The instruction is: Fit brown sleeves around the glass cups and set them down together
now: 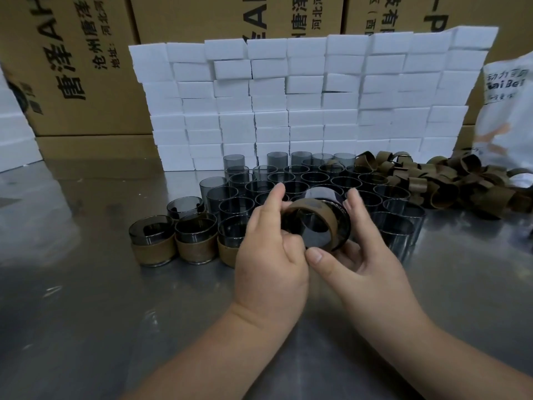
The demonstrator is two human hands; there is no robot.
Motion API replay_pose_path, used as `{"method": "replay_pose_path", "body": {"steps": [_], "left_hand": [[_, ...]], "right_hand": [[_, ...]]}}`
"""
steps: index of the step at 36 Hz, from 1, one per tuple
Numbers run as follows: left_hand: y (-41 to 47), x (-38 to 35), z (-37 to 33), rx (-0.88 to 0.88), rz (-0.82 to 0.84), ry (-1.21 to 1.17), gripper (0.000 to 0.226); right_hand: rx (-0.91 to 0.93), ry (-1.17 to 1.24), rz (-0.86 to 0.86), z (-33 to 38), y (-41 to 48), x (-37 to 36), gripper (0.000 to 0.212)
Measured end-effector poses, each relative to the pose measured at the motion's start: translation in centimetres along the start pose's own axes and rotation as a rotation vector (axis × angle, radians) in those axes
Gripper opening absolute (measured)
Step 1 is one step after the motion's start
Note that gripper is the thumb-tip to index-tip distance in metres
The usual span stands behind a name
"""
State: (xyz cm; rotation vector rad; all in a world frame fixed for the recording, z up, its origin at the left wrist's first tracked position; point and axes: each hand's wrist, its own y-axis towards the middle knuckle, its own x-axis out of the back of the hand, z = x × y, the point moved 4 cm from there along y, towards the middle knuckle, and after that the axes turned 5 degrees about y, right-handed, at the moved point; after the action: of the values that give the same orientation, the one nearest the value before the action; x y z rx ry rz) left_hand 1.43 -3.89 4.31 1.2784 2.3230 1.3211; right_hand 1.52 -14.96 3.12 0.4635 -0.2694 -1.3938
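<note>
Head view: cartons behind glass cups read 唐泽, bag BaiBei.

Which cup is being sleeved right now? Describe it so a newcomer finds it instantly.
In front of the wall of white foam blocks stands a crowd of smoky grey glass cups on the steel table. Just before it, the left hand and right hand hold one cup. It alone is off the table, tipped on its side, with a brown sleeve around it.
</note>
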Motion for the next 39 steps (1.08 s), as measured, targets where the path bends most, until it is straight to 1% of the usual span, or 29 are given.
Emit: {"method": "replay_pose_path", "body": {"steps": [2,4,7,10,12,15,16,19,21,25,28,33,39], "left_hand": [[0.1,0.0,0.2,0.009,-0.007,-0.014,0.056],[0.2,0.1,0.1,-0.003,-0.016,-0.012,0.055],[0.2,0.3,-0.2,-0.007,-0.03,-0.031,0.057],[0.2,0.2,-0.2,-0.015,-0.042,-0.044,0.05],[0.3,0.2,-0.1,-0.015,-0.029,-0.044,0.05],[0.4,0.2,0.0,-0.016,-0.013,-0.036,0.054],[0.5,0.2,-0.1,-0.021,-0.01,-0.031,0.053],[0.4,0.2,-0.1,-0.025,-0.009,-0.028,0.051],[0.4,0.3,-0.1,-0.019,-0.013,-0.028,0.052],[0.5,0.3,0.0,0.004,-0.019,-0.036,0.056],[0.5,0.3,0.2,0.004,-0.013,-0.035,0.056],[0.4,0.1,0.5,0.018,-0.001,-0.033,0.058],[0.5,0.2,0.6,0.002,0.008,-0.031,0.059]], "right_hand": [[-0.006,0.047,-0.042,-0.3,0.1,0.2,0.087],[-0.026,0.043,-0.066,-0.6,0.1,0.4,0.087],[-0.037,0.052,-0.075,-0.5,0.0,0.5,0.079],[-0.022,0.067,-0.103,-0.2,-0.1,0.5,0.074],[-0.015,0.03,-0.113,0.1,-0.2,0.6,0.072],[0.005,-0.03,-0.081,0.2,-0.1,0.5,0.073],[0.015,-0.039,-0.069,0.1,0.0,0.6,0.071],[0.011,-0.085,-0.055,-0.4,0.2,0.8,0.055],[-0.003,-0.096,-0.039,-0.8,0.3,0.9,0.06],[-0.035,-0.152,-0.029,-1.3,0.3,1.0,0.088],[-0.039,-0.173,-0.013,-1.2,0.3,0.9,0.097],[-0.047,-0.112,-0.01,-0.9,0.2,0.6,0.084],[-0.064,-0.066,-0.034,-0.7,0.2,0.5,0.076]]}}
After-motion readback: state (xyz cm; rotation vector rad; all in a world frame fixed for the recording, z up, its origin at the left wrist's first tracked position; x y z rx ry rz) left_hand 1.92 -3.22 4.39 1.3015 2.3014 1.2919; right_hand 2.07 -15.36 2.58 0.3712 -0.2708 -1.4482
